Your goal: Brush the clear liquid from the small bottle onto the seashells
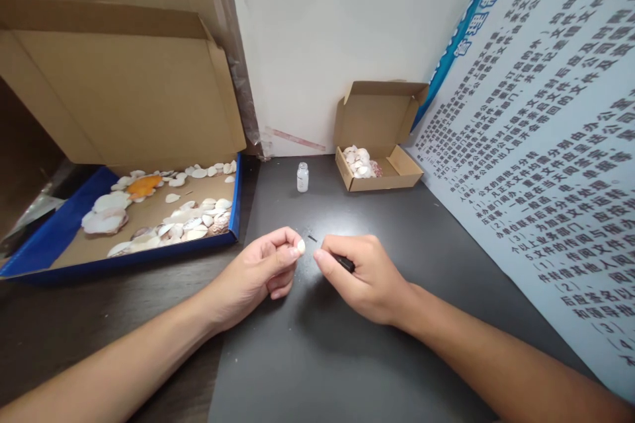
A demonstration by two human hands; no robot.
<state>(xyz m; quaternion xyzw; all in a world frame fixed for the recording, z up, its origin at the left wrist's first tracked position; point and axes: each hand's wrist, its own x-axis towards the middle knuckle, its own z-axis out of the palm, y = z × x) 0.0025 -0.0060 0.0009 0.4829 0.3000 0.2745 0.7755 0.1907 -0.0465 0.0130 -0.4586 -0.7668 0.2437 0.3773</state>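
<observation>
Between the thumb and forefinger of my left hand (265,264) is a small white seashell (301,246), held up over the dark mat. My right hand (364,277) is closed around a black pen-like tool (344,263); its working end is mostly hidden by my fingers. The two hands face each other with a narrow gap between the shell and my right fingertips. A short thin dark piece (312,238) shows just beyond that gap; whether it lies on the mat or belongs to the tool, I cannot tell.
A small white-filled bottle (302,178) stands upright behind my hands. On the left, a blue-edged cardboard box (235,201) holds many shells and an orange one (145,186). A smaller open carton (387,183) with shells sits back right, beside a printed sheet (555,165).
</observation>
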